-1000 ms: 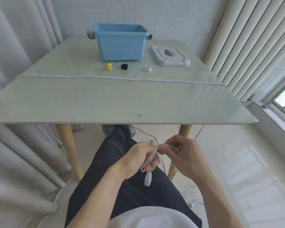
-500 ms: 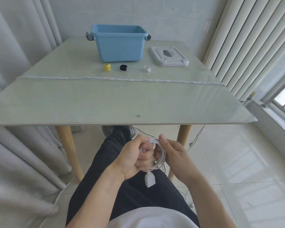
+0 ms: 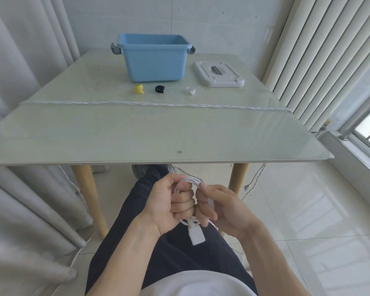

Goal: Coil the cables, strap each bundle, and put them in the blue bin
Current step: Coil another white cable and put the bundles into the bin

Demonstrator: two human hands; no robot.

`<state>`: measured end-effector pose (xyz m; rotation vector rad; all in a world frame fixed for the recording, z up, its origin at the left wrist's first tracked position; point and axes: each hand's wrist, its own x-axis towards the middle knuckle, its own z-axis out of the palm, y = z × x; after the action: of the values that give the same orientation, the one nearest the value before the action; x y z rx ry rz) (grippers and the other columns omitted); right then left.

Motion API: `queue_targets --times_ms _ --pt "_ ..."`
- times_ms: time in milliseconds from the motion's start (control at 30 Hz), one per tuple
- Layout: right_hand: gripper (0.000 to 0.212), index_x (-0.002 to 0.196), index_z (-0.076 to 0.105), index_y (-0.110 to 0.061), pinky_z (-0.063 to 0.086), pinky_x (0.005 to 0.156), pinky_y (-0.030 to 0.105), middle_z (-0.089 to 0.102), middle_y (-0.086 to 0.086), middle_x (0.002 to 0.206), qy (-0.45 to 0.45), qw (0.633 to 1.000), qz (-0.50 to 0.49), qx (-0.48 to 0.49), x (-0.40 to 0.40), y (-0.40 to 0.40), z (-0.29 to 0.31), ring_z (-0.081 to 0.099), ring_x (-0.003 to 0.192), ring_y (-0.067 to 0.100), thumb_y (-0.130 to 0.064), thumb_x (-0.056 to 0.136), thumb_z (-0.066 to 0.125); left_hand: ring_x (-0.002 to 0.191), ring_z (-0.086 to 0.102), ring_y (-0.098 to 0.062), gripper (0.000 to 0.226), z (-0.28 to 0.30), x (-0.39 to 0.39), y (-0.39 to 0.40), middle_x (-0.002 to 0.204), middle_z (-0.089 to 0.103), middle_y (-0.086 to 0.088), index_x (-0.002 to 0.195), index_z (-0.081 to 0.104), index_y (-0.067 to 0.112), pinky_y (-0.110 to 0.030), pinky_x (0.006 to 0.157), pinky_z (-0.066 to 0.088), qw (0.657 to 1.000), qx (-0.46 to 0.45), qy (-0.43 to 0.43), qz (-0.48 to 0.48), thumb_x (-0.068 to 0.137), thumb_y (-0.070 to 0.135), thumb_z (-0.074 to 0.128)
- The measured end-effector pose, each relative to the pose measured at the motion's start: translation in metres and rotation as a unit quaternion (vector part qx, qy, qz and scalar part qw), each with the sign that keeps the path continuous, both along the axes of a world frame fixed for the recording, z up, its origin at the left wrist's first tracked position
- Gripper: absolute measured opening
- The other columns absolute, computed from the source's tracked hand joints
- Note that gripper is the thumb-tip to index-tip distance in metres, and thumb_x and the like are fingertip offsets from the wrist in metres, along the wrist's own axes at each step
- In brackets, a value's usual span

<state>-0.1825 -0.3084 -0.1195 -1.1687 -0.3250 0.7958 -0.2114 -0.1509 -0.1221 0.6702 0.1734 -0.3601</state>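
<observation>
Both hands' grip around white cable coil (image 3: 191, 180)

Blue bin (image 3: 153, 60) — white cable (image 3: 191, 180), straps yellow (image 3: 138, 88), black (image 3: 159, 89).

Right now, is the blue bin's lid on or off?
Off. The blue bin stands open-topped, and the white lid lies flat on the table beside it.

Table top (image 3: 137, 133): glossy glass, pale green, smooth; legs (image 3: 88, 197) of light wood. Blue bin (image 3: 156, 60) and white lid (image 3: 219, 74): matt moulded plastic. Cable (image 3: 192, 182): smooth white plastic sheath. Floor tiles (image 3: 308, 221): polished, reflective. Curtain (image 3: 19, 60): soft matt cloth.
</observation>
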Motion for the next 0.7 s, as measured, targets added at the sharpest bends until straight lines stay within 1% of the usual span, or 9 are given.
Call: queue_targets --times_ms 100,167,267,367,467,533,600,633,700 --pt "0.035 0.065 0.052 -0.015 0.013 0.050 0.028 0.022 -0.008 0.046 0.045 0.999 -0.031 0.007 0.000 0.003 0.000 0.020 0.042 0.008 -0.032 0.096 0.054 0.037 0.008 -0.012 0.030 -0.002 0.000 -0.002 0.038 0.022 0.007 0.057 0.038 0.019 -0.023 0.038 0.013 1.000 -0.025 0.005 -0.002 0.087 0.025 0.041" --pt "0.036 0.065 0.051 -0.014 0.009 0.050 0.027 0.019 -0.009 0.048 0.056 0.997 -0.058 0.007 0.000 0.005 -0.002 0.016 0.042 0.007 -0.030 0.096 0.056 0.038 0.008 -0.012 0.028 -0.003 0.001 -0.003 0.041 0.017 0.007 0.059 0.037 0.019 -0.024 0.038 0.013 1.000 -0.027 0.012 0.008 0.087 0.024 0.041" --pt "0.032 0.071 0.052 -0.010 0.016 0.049 0.024 0.021 -0.005 0.050 0.044 0.996 -0.072 0.001 -0.001 0.007 -0.003 0.019 0.045 0.010 -0.031 0.095 0.053 0.039 0.005 -0.012 0.027 -0.002 0.002 -0.002 0.045 0.010 0.008 0.059 0.036 0.020 -0.023 0.038 0.010 0.999 -0.013 0.024 0.023 0.085 0.025 0.041" --pt "0.032 0.088 0.063 0.000 0.034 0.060 0.029 0.047 0.003 0.057 -0.016 0.998 -0.058 -0.017 -0.002 0.006 -0.008 0.042 0.057 0.020 -0.030 0.097 0.057 0.039 0.002 -0.011 0.030 0.000 0.003 0.005 0.037 0.017 0.009 0.057 0.035 0.021 -0.016 0.034 0.011 0.997 0.003 0.045 0.054 0.086 0.026 0.040" --pt "0.041 0.104 0.062 0.010 0.025 0.059 0.038 0.062 0.007 0.077 -0.111 0.990 -0.035 -0.078 -0.004 0.004 -0.007 0.038 0.072 0.032 -0.031 0.096 0.058 0.039 0.001 -0.010 0.034 -0.002 0.003 0.010 0.035 0.018 0.009 0.055 0.033 0.022 -0.013 0.031 0.015 0.993 -0.007 0.078 0.086 0.088 0.025 0.039" --pt "0.036 0.103 0.065 0.004 0.025 0.057 0.041 0.062 0.008 0.082 -0.137 0.985 -0.028 -0.104 -0.004 0.002 -0.005 0.039 0.075 0.034 -0.031 0.097 0.059 0.039 0.001 -0.010 0.038 -0.004 0.002 0.008 0.035 0.018 0.009 0.054 0.033 0.022 -0.016 0.032 0.011 0.991 -0.010 0.089 0.098 0.091 0.025 0.037" --pt "0.026 0.104 0.070 -0.008 0.037 0.055 0.031 0.063 0.008 0.085 -0.147 0.980 -0.029 -0.127 -0.005 0.001 0.001 0.046 0.075 0.031 -0.031 0.097 0.060 0.040 0.001 -0.010 0.039 -0.006 0.003 0.007 0.036 0.018 0.010 0.054 0.032 0.023 -0.017 0.032 0.009 0.990 -0.013 0.093 0.108 0.093 0.025 0.036" --pt "0.022 0.107 0.071 -0.015 0.043 0.056 0.028 0.065 0.006 0.088 -0.162 0.973 -0.036 -0.157 -0.005 0.000 0.003 0.052 0.075 0.027 -0.033 0.097 0.062 0.039 0.001 -0.010 0.037 -0.005 0.004 0.008 0.036 0.017 0.010 0.055 0.032 0.023 -0.018 0.033 0.008 0.989 -0.016 0.091 0.111 0.092 0.025 0.036" --pt "0.017 0.108 0.070 -0.025 0.046 0.055 0.021 0.067 -0.002 0.098 -0.208 0.940 -0.085 -0.258 -0.004 -0.006 0.007 0.057 0.068 0.004 -0.035 0.095 0.067 0.039 0.001 -0.010 0.032 -0.005 0.006 0.015 0.036 0.017 0.010 0.056 0.031 0.024 -0.019 0.033 0.007 0.989 -0.030 0.085 0.119 0.087 0.023 0.039"
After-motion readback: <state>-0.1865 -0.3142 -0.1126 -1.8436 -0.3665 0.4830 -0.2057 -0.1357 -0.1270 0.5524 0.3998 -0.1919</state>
